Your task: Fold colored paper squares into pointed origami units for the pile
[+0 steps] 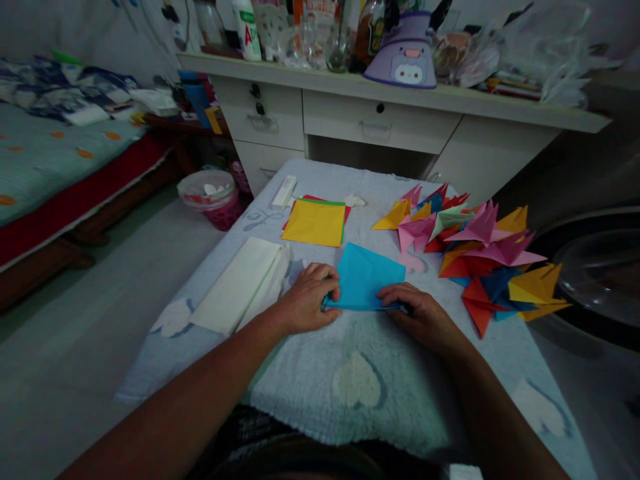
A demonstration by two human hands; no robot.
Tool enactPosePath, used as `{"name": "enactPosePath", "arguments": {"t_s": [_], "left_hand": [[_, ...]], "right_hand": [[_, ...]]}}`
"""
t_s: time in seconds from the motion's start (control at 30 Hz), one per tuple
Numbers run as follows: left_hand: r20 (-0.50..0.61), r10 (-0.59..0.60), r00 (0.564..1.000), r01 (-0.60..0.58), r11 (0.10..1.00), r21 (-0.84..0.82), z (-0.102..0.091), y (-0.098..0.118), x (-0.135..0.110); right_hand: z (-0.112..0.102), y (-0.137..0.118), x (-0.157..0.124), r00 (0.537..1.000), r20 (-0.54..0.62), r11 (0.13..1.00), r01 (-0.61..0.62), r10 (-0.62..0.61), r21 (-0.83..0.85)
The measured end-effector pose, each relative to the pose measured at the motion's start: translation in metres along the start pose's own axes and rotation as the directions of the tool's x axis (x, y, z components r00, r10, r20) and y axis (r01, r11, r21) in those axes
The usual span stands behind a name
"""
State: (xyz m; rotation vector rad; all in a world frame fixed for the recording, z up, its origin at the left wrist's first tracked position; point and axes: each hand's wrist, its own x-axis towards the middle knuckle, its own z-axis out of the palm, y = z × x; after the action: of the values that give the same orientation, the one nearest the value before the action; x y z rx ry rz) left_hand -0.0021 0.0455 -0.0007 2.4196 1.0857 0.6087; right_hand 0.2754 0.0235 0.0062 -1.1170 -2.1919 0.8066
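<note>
A blue sheet of origami paper [367, 270], its near edge folded over, lies on the cloth-covered table. My left hand [313, 299] pinches its near left corner between thumb and fingers. At the near right corner, my right hand [417, 313] has its fingers curled over the paper's edge, with the thumb partly hidden. Beyond the blue paper is a stack of square paper [315, 222], yellow on top with green and red edges showing. Folded paper cranes [480, 247] in several colours are heaped to the right.
Left of my left hand lies folded white paper [237, 283]. A small white box [285, 192] sits near the table's far left edge. A pink bin [217, 207] stands on the floor. Behind is a white desk [380, 127] crowded with bottles and bags; a bed [60, 153] is at left.
</note>
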Motion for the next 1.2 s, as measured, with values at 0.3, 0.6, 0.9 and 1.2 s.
{"name": "enactPosePath", "arguments": {"t_s": [0.3, 0.6, 0.9, 1.2], "left_hand": [[0.021, 0.012, 1.000, -0.012, 1.000, -0.012, -0.003, 0.000, -0.001], [0.032, 0.005, 0.999, -0.006, 1.000, 0.008, -0.003, 0.001, 0.000], [0.015, -0.033, 0.999, 0.032, 0.997, 0.064, 0.001, 0.004, 0.000], [0.011, -0.046, 0.999, 0.044, 0.994, 0.095, 0.001, 0.008, 0.001]], "right_hand": [[0.003, 0.003, -0.003, 0.998, -0.022, 0.998, -0.059, 0.059, 0.014], [0.004, 0.009, -0.003, 0.972, -0.172, 0.975, -0.182, 0.159, -0.129], [0.017, 0.014, 0.000, 0.915, -0.326, 0.901, -0.332, 0.236, -0.280], [0.023, 0.010, 0.004, 0.859, -0.407, 0.794, -0.469, 0.310, -0.386]]}}
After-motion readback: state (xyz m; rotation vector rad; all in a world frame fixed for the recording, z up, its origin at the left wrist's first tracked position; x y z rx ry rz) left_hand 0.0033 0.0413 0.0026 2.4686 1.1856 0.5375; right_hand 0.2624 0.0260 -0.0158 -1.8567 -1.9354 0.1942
